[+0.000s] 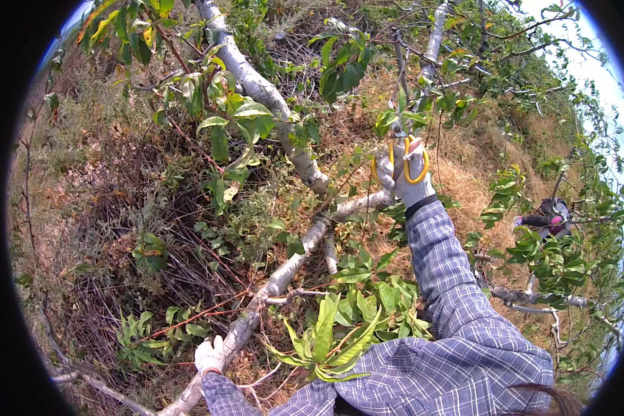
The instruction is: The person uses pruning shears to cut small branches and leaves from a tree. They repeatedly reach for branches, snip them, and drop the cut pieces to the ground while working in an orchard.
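My right hand [406,166], in a pale work glove, is stretched forward and closed around scissors with yellow loop handles [417,174]. Their metal blades [397,126] point away from me, among leaves and a thin upright branch [399,67]. Leaves partly cover the blades, so how far apart they stand is unclear. Lower left, my left hand [209,355], in a whitish glove, is against the side of a thick grey-barked limb [286,273]. Whether its fingers grip the limb is not plain. A thin reddish twig [174,363] runs leftward from beside that hand.
Another pale limb [255,86] rises from the fork to the upper left. Leafy shoots [325,333] stand close before my chest. Dry brush [182,275] and straw-coloured grass [478,177] cover the slope. A person [554,218] is among branches at the right.
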Action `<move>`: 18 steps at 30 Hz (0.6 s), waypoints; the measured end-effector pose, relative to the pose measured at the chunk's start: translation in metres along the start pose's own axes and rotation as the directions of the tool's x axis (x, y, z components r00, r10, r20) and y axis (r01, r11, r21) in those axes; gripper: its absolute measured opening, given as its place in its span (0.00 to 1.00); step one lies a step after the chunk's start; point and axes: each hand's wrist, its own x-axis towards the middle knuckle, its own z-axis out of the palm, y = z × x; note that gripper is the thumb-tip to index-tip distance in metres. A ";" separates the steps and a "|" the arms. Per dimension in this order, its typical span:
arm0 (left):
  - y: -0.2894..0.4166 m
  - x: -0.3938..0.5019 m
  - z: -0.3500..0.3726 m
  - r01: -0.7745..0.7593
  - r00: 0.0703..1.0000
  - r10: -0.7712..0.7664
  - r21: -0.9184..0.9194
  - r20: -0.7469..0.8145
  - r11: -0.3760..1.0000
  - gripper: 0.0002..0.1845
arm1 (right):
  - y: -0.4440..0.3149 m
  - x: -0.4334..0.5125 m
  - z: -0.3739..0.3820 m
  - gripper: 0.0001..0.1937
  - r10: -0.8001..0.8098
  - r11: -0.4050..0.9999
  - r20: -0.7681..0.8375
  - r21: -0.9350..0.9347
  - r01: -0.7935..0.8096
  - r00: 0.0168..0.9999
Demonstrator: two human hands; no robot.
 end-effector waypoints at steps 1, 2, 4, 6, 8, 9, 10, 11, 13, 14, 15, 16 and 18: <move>0.000 0.000 0.000 0.003 1.000 -0.003 0.003 0.011 1.000 0.25 | -0.001 0.002 -0.004 0.34 0.012 1.000 0.050 0.015 -0.013 0.999; -0.001 0.000 0.000 -0.001 1.000 0.001 0.002 0.017 1.000 0.25 | 0.000 0.003 -0.008 0.38 -0.039 0.997 0.094 -0.067 0.045 0.995; 0.000 0.000 -0.001 -0.003 1.000 0.003 -0.002 0.026 1.000 0.25 | 0.005 0.003 -0.017 0.39 -0.080 0.985 0.020 -0.153 0.082 0.997; 0.001 0.000 -0.002 0.000 1.000 0.001 -0.010 0.028 1.000 0.25 | 0.010 0.007 -0.024 0.39 -0.073 0.980 -0.102 -0.190 0.052 0.992; 0.003 -0.001 -0.004 -0.004 1.000 0.004 -0.015 0.025 1.000 0.25 | 0.014 0.012 -0.028 0.39 -0.084 0.974 -0.150 -0.223 0.049 0.985; 0.005 -0.002 -0.005 -0.008 1.000 0.008 -0.019 0.020 1.000 0.25 | 0.015 0.014 -0.030 0.37 -0.077 0.972 -0.148 -0.232 0.041 0.986; 0.006 -0.002 -0.007 0.003 0.999 -0.002 -0.024 0.038 1.000 0.26 | 0.015 0.015 -0.031 0.36 -0.082 0.978 -0.128 -0.200 0.055 0.988; 0.007 -0.002 -0.008 0.013 0.998 -0.012 -0.030 0.054 0.999 0.27 | 0.015 0.017 -0.032 0.35 -0.066 0.986 -0.118 -0.160 0.047 0.991; 0.009 -0.002 -0.011 0.030 0.996 -0.026 -0.043 0.079 0.999 0.27 | 0.016 0.018 -0.034 0.32 -0.073 0.993 -0.076 -0.104 0.065 0.994; 0.009 -0.002 -0.011 0.036 0.996 -0.032 -0.049 0.088 0.998 0.28 | 0.017 0.017 -0.035 0.30 -0.096 0.992 -0.045 -0.085 0.092 0.994; 0.009 -0.002 -0.012 0.035 0.996 -0.030 -0.064 0.086 0.997 0.28 | 0.018 0.017 -0.036 0.29 -0.108 0.992 -0.056 -0.066 0.104 0.993; 0.009 -0.002 -0.012 0.038 0.996 -0.033 -0.052 0.086 0.998 0.28 | 0.019 0.018 -0.037 0.28 -0.119 0.992 -0.067 -0.048 0.116 0.991; 0.008 -0.002 -0.010 0.027 0.997 -0.024 -0.049 0.071 0.998 0.28 | 0.019 0.018 -0.038 0.25 -0.077 0.997 -0.148 -0.032 0.073 0.986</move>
